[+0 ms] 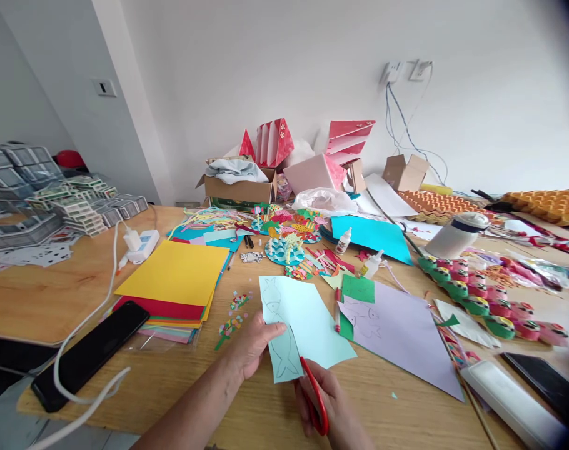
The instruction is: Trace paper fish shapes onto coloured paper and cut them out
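Pinched in my left hand (259, 340) is a pale blue sheet of paper (315, 319) with pencil-drawn fish shapes on its left strip. My thumb presses on the drawing from above; the fingers behind it are hidden. My right hand (324, 400) grips red-handled scissors (319, 406), whose blades meet the sheet's lower edge beside a fish tail. A cut separates part of the drawn strip from the larger piece. To the right lies a lilac sheet (406, 337) with a cut lilac fish drawing (362, 317) and a red pen (337, 309) at its edge.
A stack of coloured paper (172, 275) and a black phone (92, 353) with a white cable lie left. Glue bottles (371, 265), paper scraps and a blue sheet (371, 237) sit behind. Rows of painted cups (495, 300) and a white jar (458, 234) stand right.
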Motion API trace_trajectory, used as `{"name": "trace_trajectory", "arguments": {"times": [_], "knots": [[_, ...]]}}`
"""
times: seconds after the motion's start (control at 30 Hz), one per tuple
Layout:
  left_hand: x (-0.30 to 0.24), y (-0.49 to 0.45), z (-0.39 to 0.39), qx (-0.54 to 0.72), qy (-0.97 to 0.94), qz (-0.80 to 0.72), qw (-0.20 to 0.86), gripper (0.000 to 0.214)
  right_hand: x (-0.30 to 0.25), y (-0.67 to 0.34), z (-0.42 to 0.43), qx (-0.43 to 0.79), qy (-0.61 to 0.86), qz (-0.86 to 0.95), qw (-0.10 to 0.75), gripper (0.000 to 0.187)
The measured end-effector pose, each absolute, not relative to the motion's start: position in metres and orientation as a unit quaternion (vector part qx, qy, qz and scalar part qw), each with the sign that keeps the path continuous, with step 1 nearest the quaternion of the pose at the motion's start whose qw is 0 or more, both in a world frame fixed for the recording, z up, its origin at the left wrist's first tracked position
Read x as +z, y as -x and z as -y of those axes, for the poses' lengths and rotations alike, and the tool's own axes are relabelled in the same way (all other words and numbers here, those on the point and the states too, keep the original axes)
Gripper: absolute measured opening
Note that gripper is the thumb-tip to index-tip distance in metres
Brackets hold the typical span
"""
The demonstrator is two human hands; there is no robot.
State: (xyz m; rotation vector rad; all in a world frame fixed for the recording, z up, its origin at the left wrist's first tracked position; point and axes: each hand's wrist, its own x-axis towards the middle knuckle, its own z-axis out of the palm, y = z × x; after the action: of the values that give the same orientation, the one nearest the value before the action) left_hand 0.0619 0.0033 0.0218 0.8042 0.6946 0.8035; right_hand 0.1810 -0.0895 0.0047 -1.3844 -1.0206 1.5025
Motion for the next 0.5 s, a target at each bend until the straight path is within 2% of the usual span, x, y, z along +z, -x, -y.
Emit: {"name": "trace_trajectory", "arguments": {"times": [0.5], "knots": [[0.024, -0.065, 0.003, 0.346, -0.331, -0.319, 0.818, 0.04, 0.021, -0.18, 0.086, 0.614, 0.562, 0.373, 0.41, 0.064]]}}
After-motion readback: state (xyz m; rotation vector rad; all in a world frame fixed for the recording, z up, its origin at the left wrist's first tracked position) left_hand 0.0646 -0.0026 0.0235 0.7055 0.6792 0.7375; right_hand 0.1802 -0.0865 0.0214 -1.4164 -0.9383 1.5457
